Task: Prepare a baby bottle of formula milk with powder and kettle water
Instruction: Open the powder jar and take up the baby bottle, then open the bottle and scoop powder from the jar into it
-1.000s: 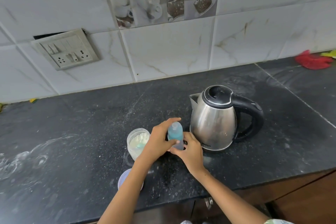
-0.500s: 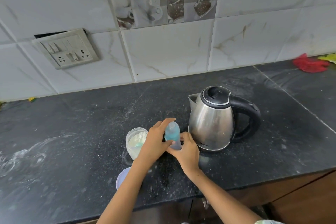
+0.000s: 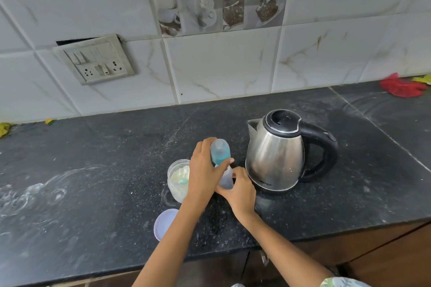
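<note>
Centre of frame, slightly low: baby bottle (image 3: 221, 154) standing on the black counter (image 3: 93, 170), blue cap end up, tilted a bit toward upper left. Left hand (image 3: 203, 170) wraps the upper part, fingers curled behind the cap, thumb across the front. Right hand (image 3: 238, 190) grips the lower clear body from the right side, fingers curled round it. Both hands gripping the bottle.

Just left of the bottle, partly hidden by the left hand: open powder jar (image 3: 178, 180), white powder inside, something pale green in it, cannot tell what. Below the jar, near the counter's front edge: round pale lid (image 3: 164, 222) lying flat, partly covered by the left forearm.

Right of the bottle, just beside the right hand: steel kettle (image 3: 277, 154), black lid shut, black handle pointing right, spout toward upper left.

Upper left: switch panel (image 3: 95, 60) on the tiled wall. Far right edge: red cloth (image 3: 401, 87) on the counter.
</note>
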{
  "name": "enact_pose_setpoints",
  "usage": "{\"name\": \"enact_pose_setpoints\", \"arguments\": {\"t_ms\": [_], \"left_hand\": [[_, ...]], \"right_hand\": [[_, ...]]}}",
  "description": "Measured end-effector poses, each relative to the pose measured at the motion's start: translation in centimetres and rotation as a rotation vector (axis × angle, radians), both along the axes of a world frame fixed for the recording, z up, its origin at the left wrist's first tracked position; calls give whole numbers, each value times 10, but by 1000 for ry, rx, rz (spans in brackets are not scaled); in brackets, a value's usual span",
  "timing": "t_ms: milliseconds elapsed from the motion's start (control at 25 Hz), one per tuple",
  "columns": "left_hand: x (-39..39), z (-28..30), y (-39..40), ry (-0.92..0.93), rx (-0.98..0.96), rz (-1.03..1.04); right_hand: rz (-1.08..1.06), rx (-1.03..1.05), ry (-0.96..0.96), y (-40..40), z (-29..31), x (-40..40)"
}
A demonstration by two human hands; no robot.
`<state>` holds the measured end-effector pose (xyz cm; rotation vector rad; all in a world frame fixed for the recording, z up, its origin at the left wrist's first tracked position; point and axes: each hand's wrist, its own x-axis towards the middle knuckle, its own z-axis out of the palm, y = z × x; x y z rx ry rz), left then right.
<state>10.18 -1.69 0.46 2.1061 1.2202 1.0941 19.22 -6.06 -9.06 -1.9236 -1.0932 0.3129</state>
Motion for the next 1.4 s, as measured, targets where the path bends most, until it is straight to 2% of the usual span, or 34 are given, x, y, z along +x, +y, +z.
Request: {"name": "enact_pose_setpoints", "arguments": {"t_ms": [120, 240, 320, 480, 680, 760, 1040, 1160, 1280, 1400], "left_hand": [[-14, 6, -14, -30, -12, -57], [-35, -11, -46, -50, -35, -121], [-47, -30, -65, 4, -68, -164], [-54, -64, -77, 147, -148, -217], [-50, -80, -78, 332, -184, -278], [-52, -83, -78, 350, -171, -284], [-54, -68, -77, 230, -148, -221], [-55, -52, -78, 157, -50, -162], [-65, -33, -72, -11, 56, 29], [-76, -29, -54, -69, 15, 225]], "right_hand": [[53, 7, 44, -3, 3, 2], [132, 28, 104, -14, -2, 10], [129, 34, 117, -28, -6, 20], [102, 64, 25, -56, -9, 36], [100, 125, 29, -72, -5, 38], [100, 138, 36, -73, -4, 36], [149, 160, 47, -70, 3, 28], [184, 177, 46, -67, 11, 23], [254, 244, 17, -56, 31, 15], [326, 340, -70, -32, 55, 4]]}}
